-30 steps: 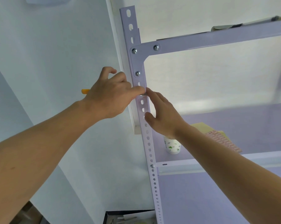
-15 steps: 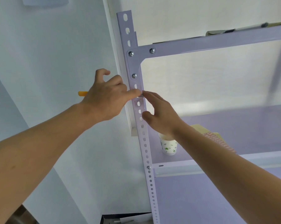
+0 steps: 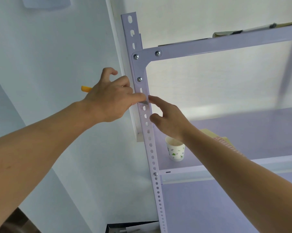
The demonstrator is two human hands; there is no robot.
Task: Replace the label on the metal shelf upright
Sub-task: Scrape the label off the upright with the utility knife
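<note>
Both hands stay at the metal shelf upright [image 3: 152, 153]: left hand [image 3: 111, 100] has its grip clamped on a scraper [image 3: 86, 89], blade seemingly under the label [image 3: 148, 98]; right hand [image 3: 170, 122] has its grip apart, fingertips [image 3: 152, 98] touching.

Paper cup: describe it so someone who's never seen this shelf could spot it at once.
Find the perforated metal upright of the lilac shelving. On the shelf under the top one, just right of that upright, stands the paper cup. It is the only standing thing there, white with small green prints, while the yellowish sheets beside it lie flat.
</note>
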